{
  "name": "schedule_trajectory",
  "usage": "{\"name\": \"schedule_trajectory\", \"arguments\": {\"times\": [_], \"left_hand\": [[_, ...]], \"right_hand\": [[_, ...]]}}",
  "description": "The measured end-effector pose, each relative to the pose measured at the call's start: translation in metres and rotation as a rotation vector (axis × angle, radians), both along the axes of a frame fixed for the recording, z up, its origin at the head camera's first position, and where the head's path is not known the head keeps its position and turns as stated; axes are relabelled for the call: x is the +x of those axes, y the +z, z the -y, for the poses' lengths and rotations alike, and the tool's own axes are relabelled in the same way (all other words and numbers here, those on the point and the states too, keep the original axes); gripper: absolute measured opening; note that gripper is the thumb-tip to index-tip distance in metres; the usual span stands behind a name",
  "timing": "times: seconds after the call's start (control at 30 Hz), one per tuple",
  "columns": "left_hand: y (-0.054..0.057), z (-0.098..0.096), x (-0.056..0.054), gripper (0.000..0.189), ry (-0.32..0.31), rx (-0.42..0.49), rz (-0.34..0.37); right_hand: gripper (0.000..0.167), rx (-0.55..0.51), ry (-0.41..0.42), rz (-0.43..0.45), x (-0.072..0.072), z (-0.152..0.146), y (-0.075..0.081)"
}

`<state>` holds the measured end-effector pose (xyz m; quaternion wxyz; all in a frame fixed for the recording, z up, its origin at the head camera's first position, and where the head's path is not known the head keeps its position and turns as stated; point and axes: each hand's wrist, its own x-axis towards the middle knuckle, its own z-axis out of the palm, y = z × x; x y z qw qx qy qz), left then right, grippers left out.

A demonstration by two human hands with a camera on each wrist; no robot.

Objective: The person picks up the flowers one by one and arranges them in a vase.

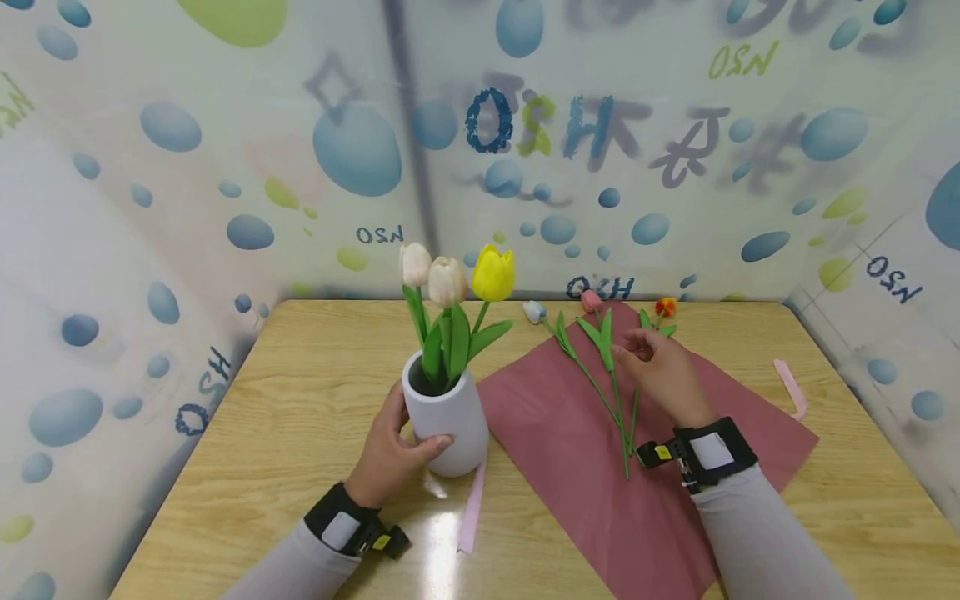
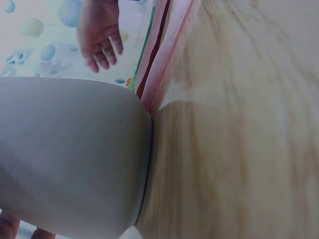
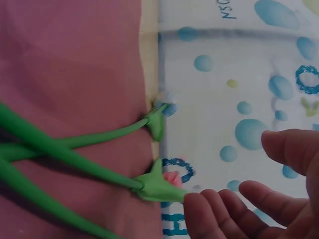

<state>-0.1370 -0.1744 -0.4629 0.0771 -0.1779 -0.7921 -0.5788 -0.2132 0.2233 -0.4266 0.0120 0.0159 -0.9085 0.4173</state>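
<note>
A white vase (image 1: 452, 429) stands on the table at centre, holding two pale pink tulips (image 1: 447, 282) and a yellow tulip (image 1: 493, 273). My left hand (image 1: 393, 450) grips the vase around its left side, thumb across the front; in the left wrist view the vase wall (image 2: 70, 149) fills much of the picture. My right hand (image 1: 663, 375) hovers over the loose tulips with relaxed fingers and nothing between them. Below and beside it lie a blue-white tulip (image 1: 534, 312), a pink tulip (image 1: 591, 301) and an orange-red tulip (image 1: 665, 307), their green stems crossing.
Dusky-pink wrapping paper (image 1: 555, 467) lies under the loose stems. One pink ribbon (image 1: 471, 517) trails from beside the vase, and another ribbon piece (image 1: 791, 388) lies at the right. A patterned curtain (image 1: 645, 183) rises behind the table (image 1: 300, 392).
</note>
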Motion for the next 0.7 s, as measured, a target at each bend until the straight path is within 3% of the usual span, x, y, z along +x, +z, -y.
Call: {"name": "schedule_trajectory", "arguments": {"times": [0.27, 0.47, 0.7], "left_hand": [[0.000, 0.000, -0.001, 0.092, -0.004, 0.006, 0.002], [0.000, 0.000, -0.001, 0.092, -0.009, 0.007, -0.026], [0.002, 0.000, -0.001, 0.091, -0.011, 0.005, -0.027]], "right_hand": [[0.060, 0.071, -0.002, 0.134, -0.007, -0.002, -0.016], [0.056, 0.051, 0.028, 0.213, -0.009, -0.002, -0.025], [0.044, 0.079, 0.045, 0.238, -0.011, -0.001, -0.030]]}}
